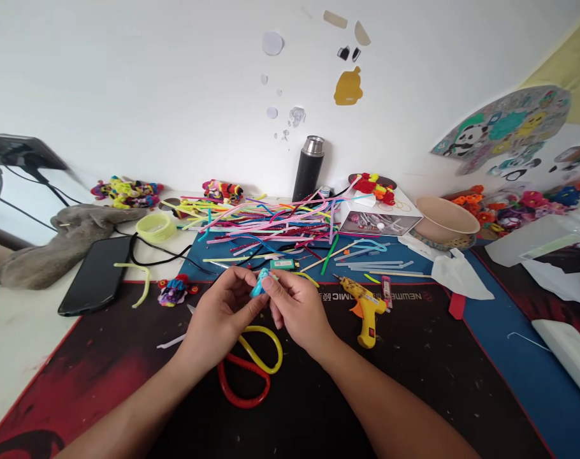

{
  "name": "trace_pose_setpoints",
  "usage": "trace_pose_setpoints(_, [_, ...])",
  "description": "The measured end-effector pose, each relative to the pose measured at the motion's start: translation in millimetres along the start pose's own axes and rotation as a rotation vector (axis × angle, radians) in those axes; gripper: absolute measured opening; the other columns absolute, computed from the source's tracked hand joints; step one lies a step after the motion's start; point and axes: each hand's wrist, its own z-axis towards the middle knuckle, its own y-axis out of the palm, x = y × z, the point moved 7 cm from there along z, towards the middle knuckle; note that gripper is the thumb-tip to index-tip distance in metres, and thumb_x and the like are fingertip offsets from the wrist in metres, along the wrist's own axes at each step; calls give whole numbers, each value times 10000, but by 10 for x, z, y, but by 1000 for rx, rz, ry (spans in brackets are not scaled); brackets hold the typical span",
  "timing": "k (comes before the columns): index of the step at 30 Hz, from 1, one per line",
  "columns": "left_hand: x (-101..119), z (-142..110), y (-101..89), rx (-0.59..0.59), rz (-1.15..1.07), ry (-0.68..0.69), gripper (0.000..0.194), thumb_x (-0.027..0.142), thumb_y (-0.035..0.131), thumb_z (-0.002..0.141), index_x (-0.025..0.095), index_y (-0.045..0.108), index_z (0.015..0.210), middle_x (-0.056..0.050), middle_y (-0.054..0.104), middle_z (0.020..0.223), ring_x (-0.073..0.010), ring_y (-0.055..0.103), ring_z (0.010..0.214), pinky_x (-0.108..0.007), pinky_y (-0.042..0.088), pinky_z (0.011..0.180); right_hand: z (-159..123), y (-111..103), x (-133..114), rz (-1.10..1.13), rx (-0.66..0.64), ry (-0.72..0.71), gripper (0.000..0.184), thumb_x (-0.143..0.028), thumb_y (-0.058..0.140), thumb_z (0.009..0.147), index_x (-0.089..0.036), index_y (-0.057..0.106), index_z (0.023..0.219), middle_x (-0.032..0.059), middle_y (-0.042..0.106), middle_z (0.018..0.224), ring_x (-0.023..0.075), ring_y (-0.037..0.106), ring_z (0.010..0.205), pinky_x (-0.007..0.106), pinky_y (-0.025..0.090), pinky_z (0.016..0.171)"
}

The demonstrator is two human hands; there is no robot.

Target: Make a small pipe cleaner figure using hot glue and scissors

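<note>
Hands [256, 312] pinch a small blue piece [262, 284] above scissors [250, 368].

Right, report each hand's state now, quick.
Left hand: curled, fingertips pinching the small blue piece.
Right hand: closed on the same blue piece, thumb on top.
</note>
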Motion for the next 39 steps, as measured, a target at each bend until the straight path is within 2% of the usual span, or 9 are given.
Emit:
trace_pose_setpoints(6, [0,-26,-33,20,15,67,312,370,851,908,233,592,1015,9,673,907,-184,709,834,-304,588,761,13,47,66,93,-50,72,443,-650,743,935,-219,663,993,-96,536,537,95,468,401,220,371,427])
trace_pose_setpoints(12, [-2,-32,-52,-21,176,122,243,356,759,994,246,576,1109,-1,692,991,-181,726,895,-312,595,795,29,27,40,75,-43,70,411,-618,759,913,-226,635,929,-108,498,504,90,438,384,222,343,410])
trace_pose_setpoints(18, [73,-14,-63,-140,430,236,617,365,821,946,322,493,1467,-27,730,1164,-238,733,1069,-382,612,902,51,-58,-3,43,-46,84,443,-655,752,903,-225,651,936,-108,493,484,95,440,376,235,340,416])
trace_pose_setpoints(20, [83,-11,-83,-138,538,261,763,357,815,947,347,413,1596,-41,726,1213,-250,726,1082,-406,613,919,55,-74,-8,28,-48,84,446,-657,750,908,-222,651,928,-106,497,476,96,444,377,237,345,424])
trace_pose_setpoints(23, [119,-16,-104,-120,640,317,832,310,777,968,364,342,1674,-70,691,1330,-258,715,1130,-422,615,959,56,-48,11,25,-92,100,439,-644,749,915,-216,650,923,-103,511,478,96,446,377,238,353,435])
trace_pose_setpoints(27, [203,-46,-45,-187,687,431,755,256,760,976,363,403,1633,-90,638,1479,-279,684,1276,-449,584,1085,45,19,67,7,-177,139,418,-614,739,934,-218,619,873,-99,513,467,103,475,389,236,372,449])
trace_pose_setpoints(31, [252,-52,11,-245,741,483,542,243,735,998,303,533,1497,-106,657,1460,-289,638,1376,-450,543,1154,31,39,91,12,-205,162,418,-599,738,938,-226,587,827,-103,492,457,100,476,395,232,375,457])
trace_pose_setpoints(34, [261,-45,22,-259,752,491,428,252,742,992,264,601,1396,-113,698,1387,-292,665,1338,-437,549,1143,26,41,92,31,-209,182,454,-636,760,911,-226,581,835,-107,491,465,98,473,397,231,373,456])
trace_pose_setpoints(39, [280,-51,7,-228,770,524,414,266,768,974,238,627,1363,-112,745,1311,-294,711,1255,-427,570,1105,29,39,89,50,-212,207,588,-755,778,849,-236,517,761,-109,462,480,91,480,395,221,342,427])
